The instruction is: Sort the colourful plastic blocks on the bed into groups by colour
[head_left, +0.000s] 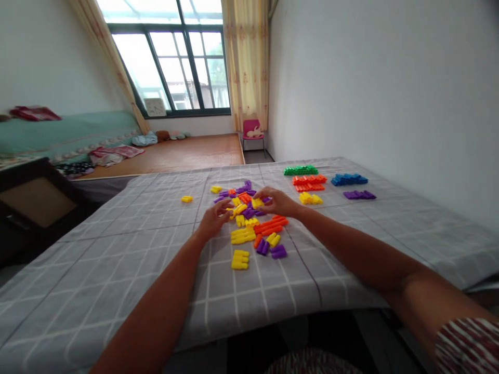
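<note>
Yellow, purple and orange plastic pieces lie in a loose pile on the grey checked cloth. My left hand (217, 217) is at the pile's left side, its fingers curled against a yellow piece (239, 210). From the right, my right hand (276, 201) pinches another yellow piece (256, 203) over the pile. Closer to me are joined yellow pieces (243, 236), a long orange group (271, 225), a purple pair (278, 252) and a yellow block (240, 259).
Sorted at the right of the table (156, 249) are green (301, 170), orange (309, 183), yellow (311, 198), blue (350, 179) and purple (359, 195) groups. A single yellow piece (186, 199) lies left of the pile. A wall borders the right side.
</note>
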Demonstrator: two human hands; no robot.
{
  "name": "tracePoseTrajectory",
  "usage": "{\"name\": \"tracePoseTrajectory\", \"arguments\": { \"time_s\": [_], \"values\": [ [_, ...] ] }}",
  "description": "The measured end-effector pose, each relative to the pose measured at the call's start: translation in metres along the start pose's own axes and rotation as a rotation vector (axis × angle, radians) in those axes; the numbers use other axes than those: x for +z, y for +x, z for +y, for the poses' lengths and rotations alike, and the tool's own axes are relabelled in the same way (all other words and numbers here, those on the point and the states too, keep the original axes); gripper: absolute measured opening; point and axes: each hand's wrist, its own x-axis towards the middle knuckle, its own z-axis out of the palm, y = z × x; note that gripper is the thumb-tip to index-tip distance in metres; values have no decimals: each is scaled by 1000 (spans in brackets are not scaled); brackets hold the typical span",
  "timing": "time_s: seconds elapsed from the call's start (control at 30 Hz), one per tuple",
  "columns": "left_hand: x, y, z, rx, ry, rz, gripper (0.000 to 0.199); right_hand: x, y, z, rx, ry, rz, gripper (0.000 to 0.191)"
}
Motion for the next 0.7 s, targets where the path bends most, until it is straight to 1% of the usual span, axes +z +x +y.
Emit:
{"name": "tracePoseTrajectory", "arguments": {
  "time_s": [0.1, 0.17, 0.23, 0.27, 0.33, 0.4, 0.5, 0.6, 0.67, 0.7],
  "values": [
    [-12, 2, -1, 3, 129, 109, 47, -69, -28, 38, 173, -87, 105, 29],
    [-16, 3, -1, -5, 176, 142, 44, -111, -50, 66, 285, -156, 136, 33],
    [-17, 4, -1, -17, 207, 148, 43, -141, -71, 91, 366, -171, 108, 37],
    [-17, 4, -1, -20, 220, 145, 43, -149, -79, 102, 396, -165, 84, 40],
    [-16, 4, -1, -20, 242, 149, 42, -155, -89, 118, 433, -143, 40, 43],
    [-17, 3, -1, -17, 264, 173, 41, -151, -91, 128, 438, -135, 13, 46],
    [-19, 2, -3, -7, 302, 214, 39, -142, -91, 137, 415, -198, 3, 43],
    [-20, 2, -5, 14, 340, 211, 38, -141, -91, 141, 435, -281, 4, 41],
    [-18, 2, -6, 34, 372, 185, 36, -145, -91, 138, 435, -312, -13, 44],
    [-17, 2, -6, 46, 390, 168, 35, -147, -89, 134, 413, -326, -17, 46]
  ]
}}
